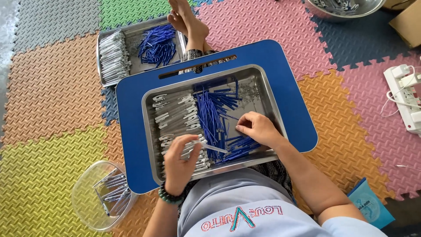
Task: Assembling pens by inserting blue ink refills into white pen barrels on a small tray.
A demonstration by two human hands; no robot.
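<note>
1. Left hand [179,161] pinches one clear pen barrel [210,147] between thumb and fingers; grip narrow, closed on the barrel, whose free end points away to the right, over the tray.
2. A beaded bracelet [169,197] sits on the left wrist, just behind the grip.
3. Right hand [258,128] rests with fingers curled down into the blue refills [215,116]; fingertips are buried among them, and I cannot tell whether any refill is actually pinched.
4. The two hands are near each other; the held barrel's tip lies between them, above the refills.
5. Both hands work inside a steel tray [261,85]. To the left of the left-hand grip and beyond it lies a heap of clear barrels [175,116]; the blue refills spread from the tray's middle to under the right hand.
6. The tray sits on a blue lap table [131,96], across the person's lap.
7. Beyond the hands, past the table's far edge, a second steel tray [136,28] on the foam floor mats [48,87] holds more barrels and refills.
8. Near the left elbow, on the floor, a clear round container [90,199] holds a few finished-looking pens.
9. Well to the right of the right hand, a white power strip [405,98].
</note>
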